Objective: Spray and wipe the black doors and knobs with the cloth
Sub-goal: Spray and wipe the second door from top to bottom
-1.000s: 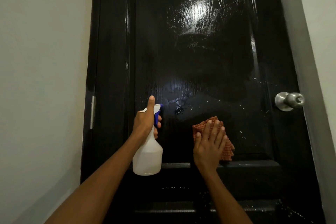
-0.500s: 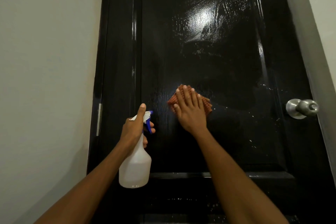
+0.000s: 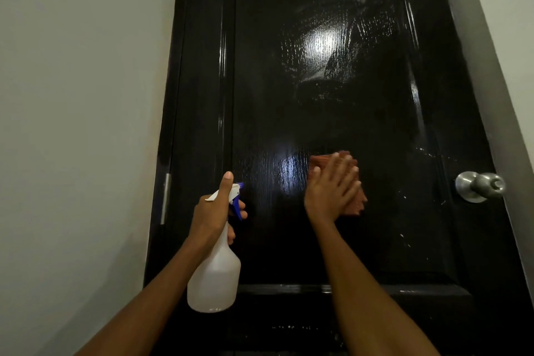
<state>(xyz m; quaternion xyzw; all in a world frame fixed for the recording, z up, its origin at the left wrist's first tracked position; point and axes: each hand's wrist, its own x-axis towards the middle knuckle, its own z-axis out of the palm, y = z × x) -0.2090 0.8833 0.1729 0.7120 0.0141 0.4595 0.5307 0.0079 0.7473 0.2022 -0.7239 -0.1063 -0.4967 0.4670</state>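
Note:
A glossy black door (image 3: 332,95) fills the view, wet and streaked in its upper panel. My right hand (image 3: 329,191) presses a folded orange cloth (image 3: 357,199) flat against the middle of the door, fingers straight. My left hand (image 3: 212,211) grips the neck of a white spray bottle (image 3: 215,274) with a blue trigger, thumb raised along the head, nozzle pointing at the door. A silver knob (image 3: 479,186) sticks out at the door's right edge, to the right of the cloth.
A pale wall (image 3: 81,124) runs close on the left, and a grey door frame (image 3: 474,37) with more wall on the right. A metal hinge (image 3: 166,196) shows at the door's left edge. White droplets speckle the door near the knob.
My right hand slid the cloth from the lower panel up and left, then back to the right across the middle. My left hand with the bottle has held roughly still.

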